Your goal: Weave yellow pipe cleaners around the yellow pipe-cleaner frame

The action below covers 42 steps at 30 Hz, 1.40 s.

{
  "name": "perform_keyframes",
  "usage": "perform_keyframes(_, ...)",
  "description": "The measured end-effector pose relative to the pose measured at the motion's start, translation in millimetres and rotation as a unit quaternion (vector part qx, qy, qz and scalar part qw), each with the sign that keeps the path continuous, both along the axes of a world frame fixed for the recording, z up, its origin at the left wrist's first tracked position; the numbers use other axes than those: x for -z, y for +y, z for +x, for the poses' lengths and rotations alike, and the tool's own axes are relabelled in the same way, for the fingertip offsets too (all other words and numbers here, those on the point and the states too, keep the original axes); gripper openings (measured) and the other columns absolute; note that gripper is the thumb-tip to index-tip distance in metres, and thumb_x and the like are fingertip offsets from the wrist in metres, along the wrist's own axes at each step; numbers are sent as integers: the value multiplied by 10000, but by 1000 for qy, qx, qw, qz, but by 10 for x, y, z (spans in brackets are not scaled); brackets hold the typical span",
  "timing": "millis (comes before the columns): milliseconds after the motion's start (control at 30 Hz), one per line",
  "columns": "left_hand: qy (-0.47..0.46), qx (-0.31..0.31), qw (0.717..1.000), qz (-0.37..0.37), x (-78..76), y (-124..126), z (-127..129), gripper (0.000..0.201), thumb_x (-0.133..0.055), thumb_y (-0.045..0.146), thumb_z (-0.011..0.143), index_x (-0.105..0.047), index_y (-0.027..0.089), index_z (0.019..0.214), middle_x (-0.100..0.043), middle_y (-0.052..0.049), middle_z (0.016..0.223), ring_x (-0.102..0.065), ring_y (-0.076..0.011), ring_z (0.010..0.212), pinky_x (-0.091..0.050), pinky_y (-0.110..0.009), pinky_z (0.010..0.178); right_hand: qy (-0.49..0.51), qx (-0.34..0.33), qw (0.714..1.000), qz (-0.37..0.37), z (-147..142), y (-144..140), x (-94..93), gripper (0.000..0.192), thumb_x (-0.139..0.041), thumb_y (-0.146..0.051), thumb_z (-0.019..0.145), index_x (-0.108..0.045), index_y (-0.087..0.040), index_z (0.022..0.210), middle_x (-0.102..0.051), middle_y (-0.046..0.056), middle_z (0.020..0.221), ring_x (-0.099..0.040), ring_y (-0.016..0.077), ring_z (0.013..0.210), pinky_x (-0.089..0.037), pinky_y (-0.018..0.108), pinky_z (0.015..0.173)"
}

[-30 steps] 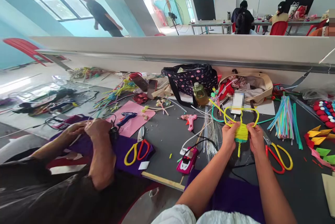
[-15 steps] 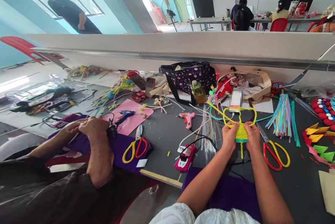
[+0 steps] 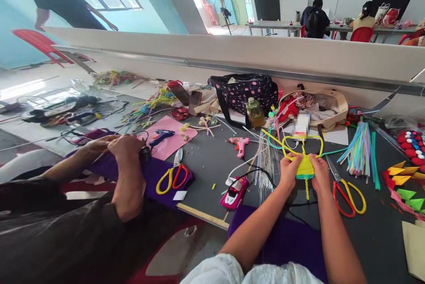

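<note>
Yellow pipe-cleaner weave (image 3: 305,166) pinched between left hand (image 3: 289,169) and right hand (image 3: 320,171), just above the dark table (image 3: 206,169). Both hands closed on its sides, loops rising beyond the fingers, thin stem hanging below. Red-and-yellow scissors (image 3: 348,192) just right of the right hand.

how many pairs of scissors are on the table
2. One pair lies just right of the right hand; the other lies on purple cloth by the co-worker. Clutter may hide more.

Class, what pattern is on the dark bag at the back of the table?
Pink polka dots on the dark fabric bag, head view.
</note>
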<state>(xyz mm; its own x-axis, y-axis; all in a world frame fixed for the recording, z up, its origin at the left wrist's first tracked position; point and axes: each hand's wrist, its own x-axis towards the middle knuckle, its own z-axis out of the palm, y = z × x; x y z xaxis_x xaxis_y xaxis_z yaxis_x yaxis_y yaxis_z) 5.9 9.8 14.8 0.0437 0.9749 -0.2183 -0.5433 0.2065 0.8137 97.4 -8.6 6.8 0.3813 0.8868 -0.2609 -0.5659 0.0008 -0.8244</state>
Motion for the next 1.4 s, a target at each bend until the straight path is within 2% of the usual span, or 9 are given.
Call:
perform_keyframes(200,-22,9,999,-22,1,89,-88,369,-853,382,516,-583,151,616,-630,-3,596,-572,-121,516,-462,-259,567,-9,-19,1000,17,106,-10,19,389,-729,-546,669,-691,-175,779,-701,29,739,-648,175,666,-503,277,595)
perform_keyframes(400,-7,63,998,-15,45,133,-160,339,-864,347,508,-632,141,644,-631,-7,590,-564,-116,504,-446,-243,542,-43,-82,996,14,11,-23,34,302,-773,-448,638,-682,-201,784,-691,7,678,-655,198,669,-485,276,568)
perform_keyframes(700,-24,91,995,-21,173,112,-212,313,-849,352,541,-643,139,641,-626,-6,583,-554,-108,502,-428,-228,527,-89,-39,995,-15,-78,-16,106,280,-791,-418,582,-637,-202,670,-649,-17,581,-640,189,610,-467,266,544)
perform_keyframes(933,-42,71,996,-36,127,149,-304,336,-859,358,530,-614,146,617,-656,-28,603,-593,-137,520,-466,-256,541,-80,-64,995,-24,-69,-15,53,315,-739,-481,661,-693,-193,781,-706,26,729,-653,205,676,-476,284,570)
perform_keyframes(1133,-32,78,996,-31,117,137,-319,328,-860,356,531,-618,147,607,-635,-18,579,-573,-126,496,-444,-245,519,-91,-86,992,-14,-49,-24,61,250,-754,-424,650,-654,-209,728,-657,-17,643,-619,178,624,-453,267,562)
perform_keyframes(1267,-33,100,994,-20,123,110,-299,305,-850,349,551,-641,145,638,-631,-16,595,-562,-117,502,-432,-237,525,-96,-52,994,-12,-66,-16,126,226,-773,-361,616,-610,-209,653,-586,-57,560,-545,129,515,-418,248,523)
perform_keyframes(1400,-50,129,990,-21,114,107,-302,304,-843,341,566,-665,147,719,-653,-23,650,-587,-125,549,-447,-242,566,-92,-33,995,-12,-67,-7,149,230,-780,-360,612,-627,-205,686,-603,-52,595,-542,124,529,-435,251,551)
